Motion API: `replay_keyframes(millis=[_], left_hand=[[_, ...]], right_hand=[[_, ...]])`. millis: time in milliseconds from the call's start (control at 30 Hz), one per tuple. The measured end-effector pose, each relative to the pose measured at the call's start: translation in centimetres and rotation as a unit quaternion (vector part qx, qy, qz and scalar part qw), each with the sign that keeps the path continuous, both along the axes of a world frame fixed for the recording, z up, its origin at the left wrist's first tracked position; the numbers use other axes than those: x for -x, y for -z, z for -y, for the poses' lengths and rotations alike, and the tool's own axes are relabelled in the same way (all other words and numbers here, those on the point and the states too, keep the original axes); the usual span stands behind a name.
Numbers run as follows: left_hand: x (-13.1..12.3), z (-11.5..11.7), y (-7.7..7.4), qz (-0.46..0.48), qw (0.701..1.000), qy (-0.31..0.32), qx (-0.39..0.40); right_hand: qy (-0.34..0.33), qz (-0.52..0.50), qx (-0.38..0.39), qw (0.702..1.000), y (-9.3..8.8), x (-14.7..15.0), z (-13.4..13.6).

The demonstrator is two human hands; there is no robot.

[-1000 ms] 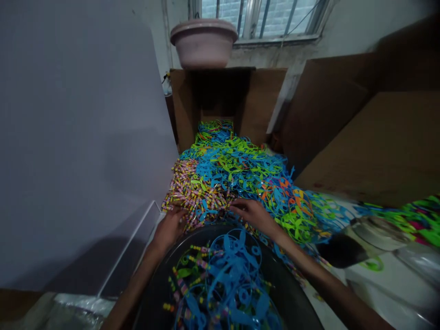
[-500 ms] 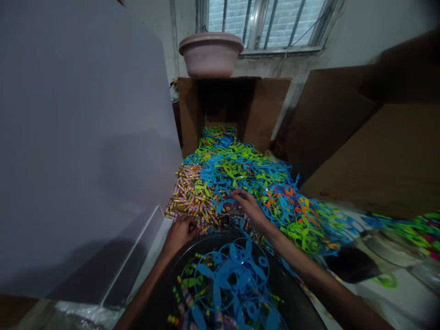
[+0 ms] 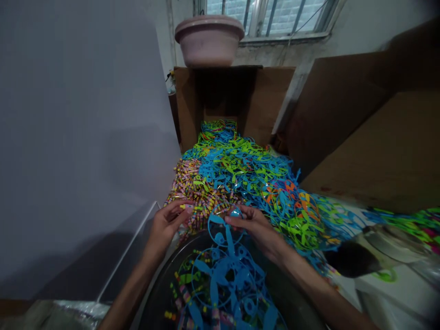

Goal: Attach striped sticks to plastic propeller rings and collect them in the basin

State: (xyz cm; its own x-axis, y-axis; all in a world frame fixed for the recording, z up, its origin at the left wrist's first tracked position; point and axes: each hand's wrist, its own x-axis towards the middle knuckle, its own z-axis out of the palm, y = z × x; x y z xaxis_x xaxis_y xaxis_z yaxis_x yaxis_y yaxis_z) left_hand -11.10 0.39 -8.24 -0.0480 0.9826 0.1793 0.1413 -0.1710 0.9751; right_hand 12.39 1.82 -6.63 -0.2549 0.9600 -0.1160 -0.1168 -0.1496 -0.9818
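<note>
My left hand (image 3: 167, 224) pinches a small stick with yellow ends (image 3: 193, 208) between thumb and fingers, above the heap of pink-and-yellow sticks (image 3: 187, 181). Across from it, my right hand (image 3: 256, 227) grips the edge of a blue ringed propeller (image 3: 229, 238), which hangs tilted over the rim of a black tub (image 3: 288, 293). More blue propellers (image 3: 220, 279) and several sticks lie jumbled inside that tub. The two held pieces are apart. Beyond my hands spreads a pile of blue and green propellers (image 3: 240, 160).
A cardboard box (image 3: 275, 91) lies open at the back, with a pink basin (image 3: 209, 43) on top. A tall pale panel (image 3: 85, 114) stands on the left. More cardboard (image 3: 378, 156) leans at right, near a dark oval object (image 3: 354, 259). A barred window (image 3: 268, 20) is behind.
My right hand has picked up a blue propeller and drawn it towards the tub. My left hand has risen from the sticks with one in its fingers.
</note>
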Motion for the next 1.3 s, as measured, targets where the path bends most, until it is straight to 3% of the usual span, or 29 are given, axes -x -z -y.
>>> replay_keyframes(millis=[100, 233, 367, 533, 800, 1000, 1133, 1300], left_hand=[[-1.0, 1.8, -2.4, 0.066, 0.997, 0.027, 0.014], [-2.7, 3.3, -3.9, 0.084, 0.993, 0.072, 0.032], [-3.7, 4.4, -4.2, 0.081, 0.991, 0.105, 0.032], [-3.7, 5.3, -4.5, -0.009, 0.991, 0.134, 0.022], [-3.3, 5.6, -5.0, 0.032, 0.986, 0.157, 0.047], [-2.7, 5.9, -5.7, -0.027, 0.973, 0.22, 0.068], [-2.4, 5.9, -6.1, -0.034, 0.977, 0.201, 0.065], [-1.8, 5.6, -6.4, -0.1, 0.959, 0.256, 0.067]], right_hand=[[-0.026, 0.028, -0.011, 0.999, -0.8, 0.5, 1.2], [-0.061, 0.03, -0.023, 0.997, -1.9, 0.9, 2.7], [-0.054, 0.011, -0.022, 0.998, -2.2, 0.8, 3.6], [-0.018, -0.027, 0.009, 0.999, -2.0, 0.4, 4.5], [-0.129, 0.077, -0.039, 0.988, -2.5, -0.2, 5.3], [-0.138, 0.142, -0.101, 0.975, -2.9, -0.6, 5.9], [-0.151, 0.164, -0.152, 0.963, -3.3, -0.7, 6.2], [-0.174, 0.162, -0.15, 0.96, -3.6, -0.5, 6.4]])
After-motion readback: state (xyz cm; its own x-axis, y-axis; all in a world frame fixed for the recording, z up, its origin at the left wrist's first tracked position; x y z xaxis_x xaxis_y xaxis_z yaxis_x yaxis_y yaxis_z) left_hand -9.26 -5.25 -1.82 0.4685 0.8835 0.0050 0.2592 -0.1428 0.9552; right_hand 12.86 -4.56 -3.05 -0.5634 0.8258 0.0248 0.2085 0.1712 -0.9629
